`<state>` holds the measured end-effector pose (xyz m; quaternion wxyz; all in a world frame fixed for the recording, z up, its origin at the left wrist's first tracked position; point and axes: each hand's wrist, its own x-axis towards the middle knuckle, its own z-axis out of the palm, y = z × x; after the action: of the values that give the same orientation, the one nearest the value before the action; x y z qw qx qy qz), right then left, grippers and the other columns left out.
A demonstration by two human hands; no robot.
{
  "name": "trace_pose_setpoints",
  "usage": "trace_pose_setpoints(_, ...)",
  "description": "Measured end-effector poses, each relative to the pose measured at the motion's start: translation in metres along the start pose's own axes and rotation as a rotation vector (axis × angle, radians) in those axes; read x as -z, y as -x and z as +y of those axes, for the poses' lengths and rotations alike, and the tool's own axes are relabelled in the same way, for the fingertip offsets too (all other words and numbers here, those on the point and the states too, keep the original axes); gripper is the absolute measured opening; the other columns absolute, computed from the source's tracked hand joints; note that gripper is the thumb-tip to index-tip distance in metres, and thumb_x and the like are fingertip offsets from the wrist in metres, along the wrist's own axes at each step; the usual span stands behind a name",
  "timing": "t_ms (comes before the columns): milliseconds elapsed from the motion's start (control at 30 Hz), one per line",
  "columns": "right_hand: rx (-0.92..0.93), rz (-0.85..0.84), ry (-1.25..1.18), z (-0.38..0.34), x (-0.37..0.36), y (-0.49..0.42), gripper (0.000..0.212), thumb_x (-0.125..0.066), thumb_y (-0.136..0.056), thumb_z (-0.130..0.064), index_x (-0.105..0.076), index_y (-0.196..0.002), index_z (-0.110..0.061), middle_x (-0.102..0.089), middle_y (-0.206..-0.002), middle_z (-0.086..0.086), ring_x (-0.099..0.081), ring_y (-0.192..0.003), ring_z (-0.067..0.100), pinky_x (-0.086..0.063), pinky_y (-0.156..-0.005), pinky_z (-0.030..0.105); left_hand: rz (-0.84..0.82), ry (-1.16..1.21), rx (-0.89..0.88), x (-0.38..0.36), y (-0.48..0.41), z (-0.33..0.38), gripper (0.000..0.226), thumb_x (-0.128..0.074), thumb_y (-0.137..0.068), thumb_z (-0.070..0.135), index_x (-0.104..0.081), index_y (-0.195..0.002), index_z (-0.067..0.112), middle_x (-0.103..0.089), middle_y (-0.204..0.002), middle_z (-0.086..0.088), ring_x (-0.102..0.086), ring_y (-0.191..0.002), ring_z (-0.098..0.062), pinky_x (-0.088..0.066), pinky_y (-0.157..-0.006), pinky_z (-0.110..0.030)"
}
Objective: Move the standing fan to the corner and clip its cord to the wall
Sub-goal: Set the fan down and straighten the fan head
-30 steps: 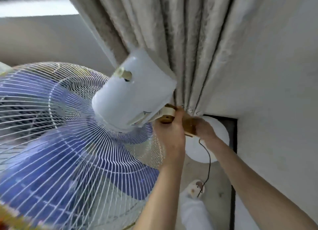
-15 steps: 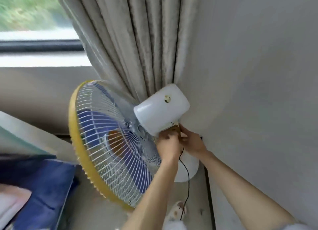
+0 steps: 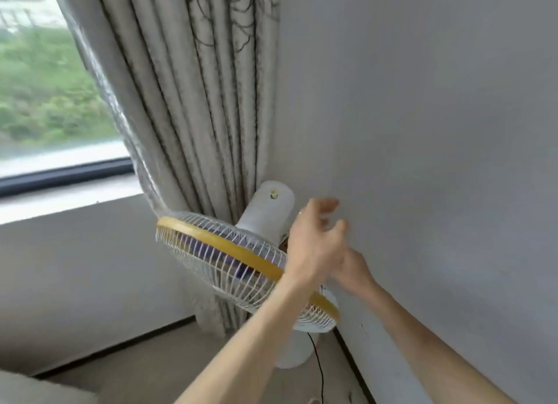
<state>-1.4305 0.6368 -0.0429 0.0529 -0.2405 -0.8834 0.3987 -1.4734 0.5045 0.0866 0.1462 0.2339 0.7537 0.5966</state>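
The standing fan [image 3: 232, 252] stands in the corner between the curtain and the grey wall, with a white wire cage, yellow rim, blue blades and white motor housing [image 3: 268, 213]. Its round white base [image 3: 294, 352] rests on the floor. A thin black cord [image 3: 317, 364] hangs down past the base. My left hand [image 3: 314, 243] is raised in front of the motor housing, fingers spread and blurred, holding nothing. Mostly hidden behind it, my right hand [image 3: 351, 270] sits next to the wall; its fingers are out of sight.
A patterned beige curtain [image 3: 196, 116] hangs behind the fan. The window [image 3: 45, 101] and its sill are at left. The grey wall [image 3: 437, 162] fills the right side, with a dark skirting strip [image 3: 353, 364] along the floor. A pale cushion edge [image 3: 36, 388] shows at bottom left.
Both hands have come off the fan's neck below the motor housing. My left hand has lifted and opened. The view has pulled back and up, so the fan looks smaller.
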Motion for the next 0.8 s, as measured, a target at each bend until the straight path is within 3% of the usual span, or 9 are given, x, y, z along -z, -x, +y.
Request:
trace_pose_setpoints(133, 0.061, 0.160, -0.138, -0.039, 0.007, 0.051, 0.022, -0.062, -0.093, -0.044, -0.066, -0.115, -0.046, -0.065, -0.102, -0.040, -0.060, -0.098, -0.019, -0.042, -0.079, -0.003, -0.039, -0.220, -0.232, 0.073, 0.003, 0.016, 0.029, -0.060, -0.085, 0.027, -0.066, -0.114, 0.026, -0.069, -0.111, 0.011, -0.062, -0.102, -0.010, -0.050, -0.090, -0.031)
trace_pose_setpoints(400, 0.099, 0.250, -0.241, -0.094, 0.006, 0.111, 0.029, -0.060, -0.091, -0.054, -0.068, -0.114, -0.040, -0.068, -0.106, -0.035, -0.064, -0.102, -0.011, -0.045, -0.083, 0.002, -0.101, -0.631, -0.355, 0.174, -0.016, -0.019, 0.023, -0.059, -0.089, 0.024, -0.068, -0.110, 0.029, -0.069, -0.108, 0.009, -0.062, -0.101, -0.014, -0.050, -0.087, -0.032)
trace_pose_setpoints(533, 0.162, 0.228, -0.168, -0.108, 0.000, 0.115, 0.046, -0.056, -0.084, -0.070, -0.063, -0.122, -0.044, -0.065, -0.116, -0.033, -0.059, -0.111, -0.011, -0.047, -0.096, 0.017, -0.131, -0.640, -0.395, 0.209, -0.018, -0.045, 0.016, -0.059, -0.091, 0.039, -0.066, -0.105, 0.035, -0.066, -0.105, 0.017, -0.059, -0.099, -0.007, -0.049, -0.086, -0.033)
trace_pose_setpoints(667, 0.225, 0.173, -0.050, -0.109, -0.010, 0.110, 0.064, -0.062, -0.075, -0.078, -0.052, -0.131, -0.048, -0.058, -0.126, -0.030, -0.053, -0.117, -0.009, -0.045, -0.097, 0.021, -0.169, -0.631, -0.368, 0.238, -0.017, -0.081, 0.053, -0.044, -0.084, 0.076, -0.059, -0.121, 0.040, -0.059, -0.117, 0.018, -0.054, -0.107, -0.008, -0.045, -0.085, -0.034)
trace_pose_setpoints(800, 0.189, 0.229, 0.119, -0.106, -0.026, 0.116, 0.091, -0.067, -0.063, -0.083, -0.036, -0.140, -0.048, -0.044, -0.132, -0.033, -0.045, -0.120, -0.008, -0.036, -0.097, 0.016, -0.206, -0.605, -0.351, 0.263, -0.018, -0.117, 0.072, -0.052, -0.072, 0.086, -0.038, -0.136, 0.056, -0.047, -0.134, 0.017, -0.046, -0.118, -0.009, -0.045, -0.089, -0.042)
